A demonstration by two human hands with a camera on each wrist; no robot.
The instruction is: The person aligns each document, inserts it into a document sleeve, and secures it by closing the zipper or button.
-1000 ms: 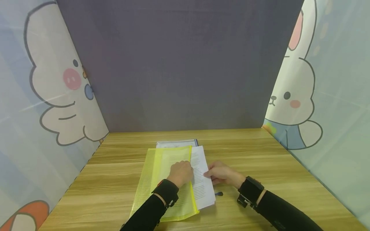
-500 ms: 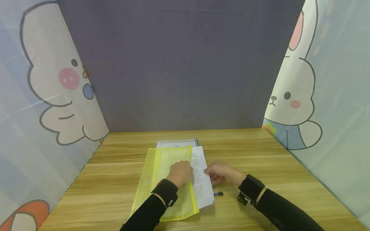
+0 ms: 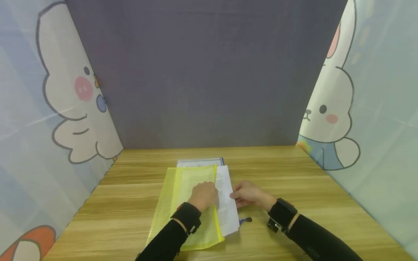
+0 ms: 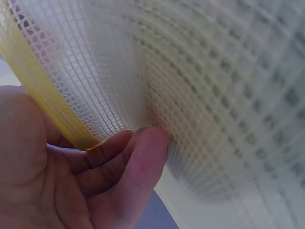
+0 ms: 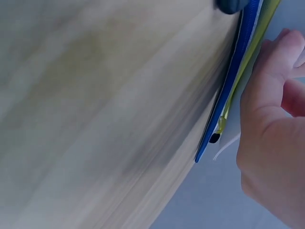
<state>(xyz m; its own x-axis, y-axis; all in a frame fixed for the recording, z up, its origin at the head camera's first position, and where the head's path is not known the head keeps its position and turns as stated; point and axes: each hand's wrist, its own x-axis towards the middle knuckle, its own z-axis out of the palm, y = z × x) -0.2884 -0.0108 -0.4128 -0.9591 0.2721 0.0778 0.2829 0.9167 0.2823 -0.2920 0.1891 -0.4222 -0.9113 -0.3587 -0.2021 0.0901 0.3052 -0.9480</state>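
A yellow mesh document pouch (image 3: 168, 206) lies on the table, with printed sheets of paper (image 3: 226, 214) partly inside it and sticking out of its right side. My left hand (image 3: 204, 195) grips the pouch's edge near its middle. In the left wrist view the thumb lies against the mesh and the fingers curl behind, beside the yellow border (image 4: 52, 107). Lines of print show through the mesh. My right hand (image 3: 249, 194) pinches the right edge of the sheets between thumb and fingers; the fingertips are partly hidden in the right wrist view.
Under the yellow pouch lies another one with a blue zip (image 5: 238, 52). Its dark puller (image 3: 249, 219) pokes out right of the paper. A white item with a dark blue edge (image 3: 200, 162) shows behind. The wooden table (image 3: 287, 170) meets a grey panel (image 3: 209, 90).
The sheets have slid slightly left, further into the pouch, so more of the puller shows. My left hand keeps its place; the right hand has shifted only a little.
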